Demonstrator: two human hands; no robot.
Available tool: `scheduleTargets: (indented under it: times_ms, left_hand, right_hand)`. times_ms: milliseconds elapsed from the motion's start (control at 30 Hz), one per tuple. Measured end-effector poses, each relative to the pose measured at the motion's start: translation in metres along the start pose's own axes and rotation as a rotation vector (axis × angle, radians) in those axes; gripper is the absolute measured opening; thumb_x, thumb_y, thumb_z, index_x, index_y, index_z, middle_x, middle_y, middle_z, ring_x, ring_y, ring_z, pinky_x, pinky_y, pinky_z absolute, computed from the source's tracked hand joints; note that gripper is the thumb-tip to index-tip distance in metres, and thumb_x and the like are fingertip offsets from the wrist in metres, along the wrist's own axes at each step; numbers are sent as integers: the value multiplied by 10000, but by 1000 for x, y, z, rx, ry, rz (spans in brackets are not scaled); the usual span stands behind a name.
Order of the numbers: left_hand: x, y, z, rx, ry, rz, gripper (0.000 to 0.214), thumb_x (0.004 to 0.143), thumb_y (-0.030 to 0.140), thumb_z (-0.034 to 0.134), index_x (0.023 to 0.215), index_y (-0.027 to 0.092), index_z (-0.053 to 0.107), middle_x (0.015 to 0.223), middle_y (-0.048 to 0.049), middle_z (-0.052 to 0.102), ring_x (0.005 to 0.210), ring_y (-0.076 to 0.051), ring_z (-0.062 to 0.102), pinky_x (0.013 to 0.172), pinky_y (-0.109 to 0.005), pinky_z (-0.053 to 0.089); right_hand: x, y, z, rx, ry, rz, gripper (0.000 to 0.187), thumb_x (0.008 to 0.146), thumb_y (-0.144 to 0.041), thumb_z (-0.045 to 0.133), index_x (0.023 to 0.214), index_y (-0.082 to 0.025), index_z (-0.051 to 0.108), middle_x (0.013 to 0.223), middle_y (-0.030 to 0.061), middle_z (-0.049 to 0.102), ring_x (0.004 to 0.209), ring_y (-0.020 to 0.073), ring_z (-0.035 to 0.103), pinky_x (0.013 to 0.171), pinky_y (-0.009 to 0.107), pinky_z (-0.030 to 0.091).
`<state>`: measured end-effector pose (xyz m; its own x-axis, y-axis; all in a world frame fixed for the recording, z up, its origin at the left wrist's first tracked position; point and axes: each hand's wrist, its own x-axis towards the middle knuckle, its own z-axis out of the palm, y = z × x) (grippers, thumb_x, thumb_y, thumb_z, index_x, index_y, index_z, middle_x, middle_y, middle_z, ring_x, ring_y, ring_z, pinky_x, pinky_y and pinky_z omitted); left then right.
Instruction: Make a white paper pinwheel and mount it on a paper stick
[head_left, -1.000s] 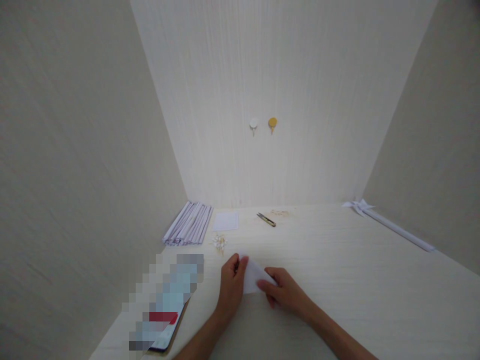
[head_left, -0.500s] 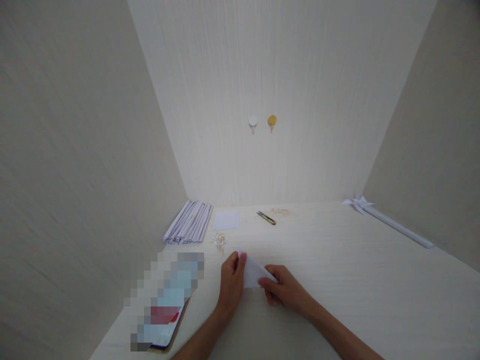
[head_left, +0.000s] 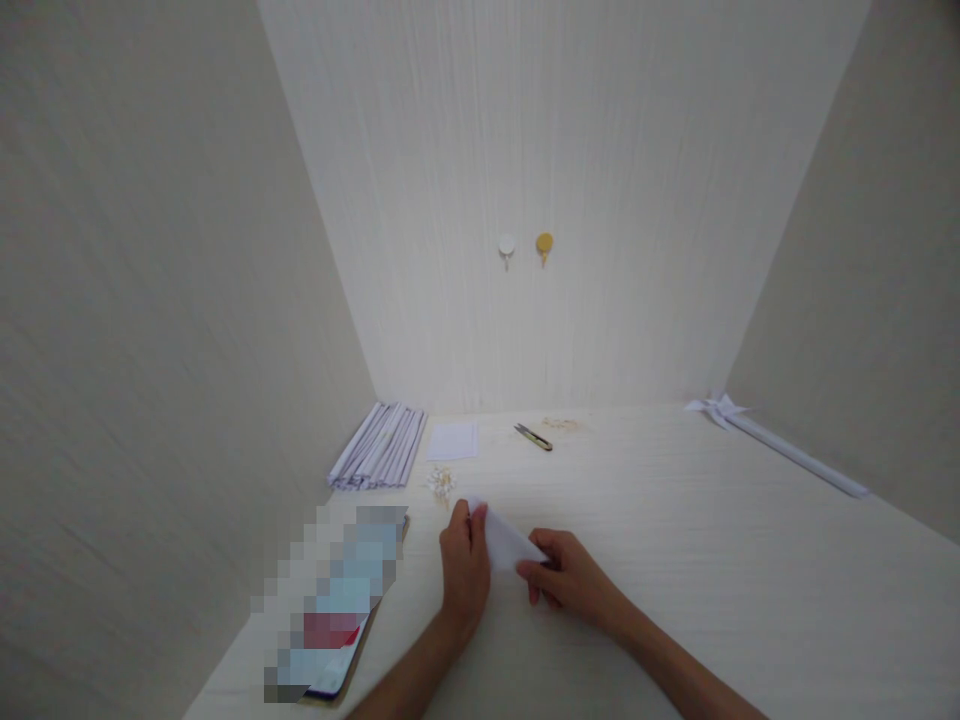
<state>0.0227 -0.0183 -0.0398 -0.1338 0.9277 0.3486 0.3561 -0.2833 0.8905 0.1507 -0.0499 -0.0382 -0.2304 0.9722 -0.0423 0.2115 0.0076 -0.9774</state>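
Between my hands is a piece of white paper (head_left: 507,543), folded to a triangular shape with a slanting upper edge. My left hand (head_left: 466,565) is closed on its left side, the thumb pressed on top near the upper corner. At the right-hand point of the paper, my right hand (head_left: 559,572) pinches it between thumb and fingers. Part of the paper is hidden under the left fingers. Just beyond the left hand lies a small heap of short white bits with tan ends (head_left: 441,482).
A phone (head_left: 337,610), partly pixelated, lies at the left. Behind it are a bundle of rolled paper sticks (head_left: 381,447) and square white sheets (head_left: 453,440). Thread snips (head_left: 533,437) lie near the back wall. A long paper tube with a bow (head_left: 791,455) runs along the right wall.
The paper has tilted slightly, its upper left corner shifting a little left and up with my left hand. My right hand stays nearly in place, still pinching the paper.
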Motion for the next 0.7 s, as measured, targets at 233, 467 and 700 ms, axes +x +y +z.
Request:
scheduleTargets:
  times_ms: [233, 467, 700]
  left_hand:
    - [10, -4, -8, -40, 79, -43, 289, 761, 384, 345, 549, 201, 278, 460, 78, 279, 417, -77, 298, 391, -192, 234]
    - [9, -2, -8, -161, 19, -108, 293, 748, 401, 364, 554, 204, 265, 461, 85, 260, 400, -68, 289, 370, -180, 235]
    - [4, 2, -5, -164, -45, -96, 275, 744, 389, 374, 562, 199, 294, 484, 79, 296, 412, -68, 316, 373, -177, 260]
  right_hand:
    - [5, 10, -2, 149, 32, -37, 230, 685, -369, 467, 595, -160, 434, 391, -57, 500, 264, 32, 328, 283, 156, 227]
    - [5, 10, -6, 243, -33, -41, 260, 634, -387, 548, 611, -135, 487, 417, -41, 534, 280, 33, 373, 299, 158, 280]
    - [4, 9, -8, 315, -112, -33, 334, 662, -448, 506, 596, -120, 510, 435, -15, 557, 305, 46, 421, 314, 163, 293]
